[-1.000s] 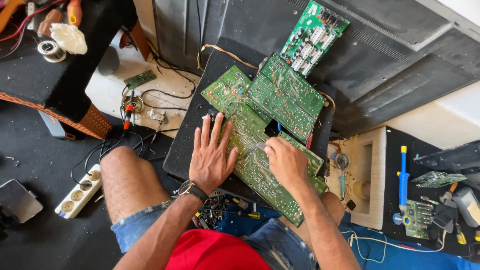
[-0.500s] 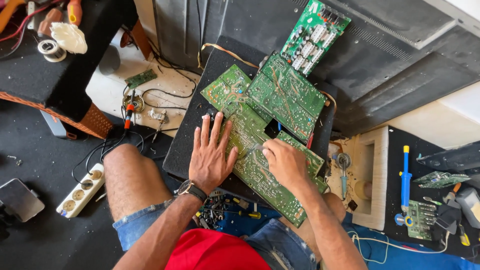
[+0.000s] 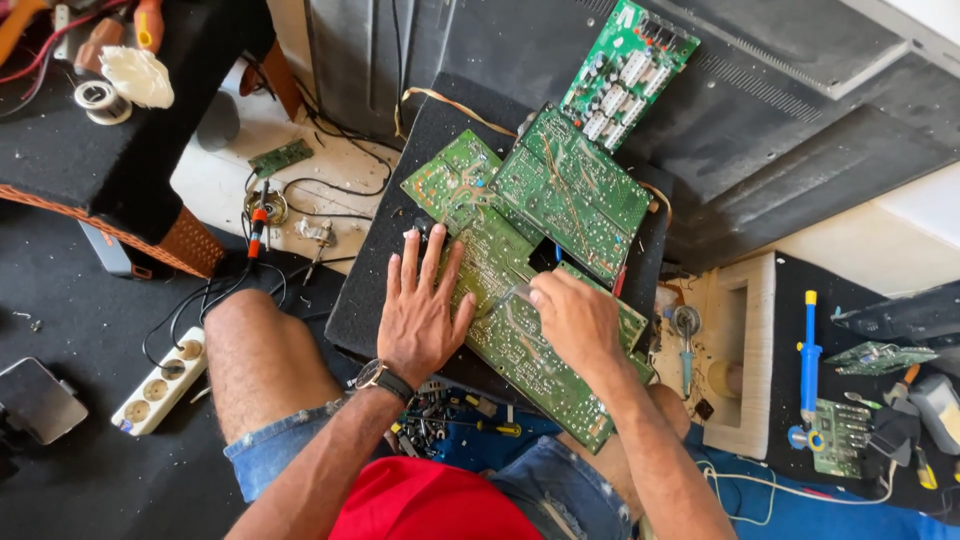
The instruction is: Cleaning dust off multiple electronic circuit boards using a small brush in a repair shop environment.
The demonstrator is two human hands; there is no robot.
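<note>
Left hand (image 3: pixel 420 310) lies flat, fingers spread wide, on the long green circuit board (image 3: pixel 520 330); right hand (image 3: pixel 575 320) beside it pinches something small, can't tell what.

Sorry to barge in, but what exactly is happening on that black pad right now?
A seated person is working on a long green circuit board lying solder side up on a black pad across their lap. The left hand presses flat on the board, fingers spread. The right hand pinches a small clear tool against it; what it is cannot be told. Two more green boards lie beyond.
</note>
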